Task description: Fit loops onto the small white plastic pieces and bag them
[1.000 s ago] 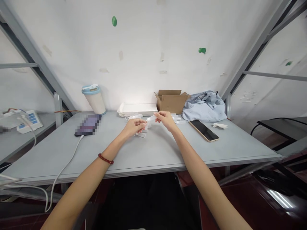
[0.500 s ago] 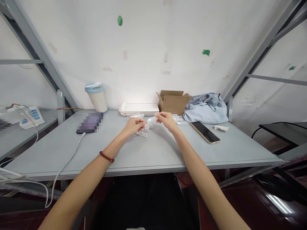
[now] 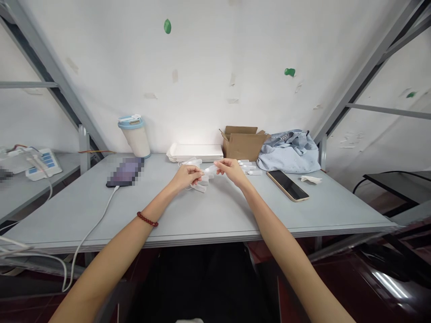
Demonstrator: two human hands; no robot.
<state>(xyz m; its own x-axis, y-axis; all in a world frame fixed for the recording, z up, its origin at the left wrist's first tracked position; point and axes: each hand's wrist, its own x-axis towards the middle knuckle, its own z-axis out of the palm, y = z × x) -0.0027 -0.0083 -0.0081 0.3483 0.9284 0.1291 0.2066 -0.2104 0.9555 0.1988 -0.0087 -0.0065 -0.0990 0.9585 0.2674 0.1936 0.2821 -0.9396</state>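
Left hand (image 3: 186, 176) and right hand (image 3: 231, 169) pinch a clear piece (image 3: 210, 170), which a slack grip could drop among similar pieces (image 3: 199, 188) nearby.

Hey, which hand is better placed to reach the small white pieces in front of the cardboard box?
Probably your right hand: it's right beside those white pieces, while your left hand is farther away. Both hands' fingertips are at a translucent piece, though.
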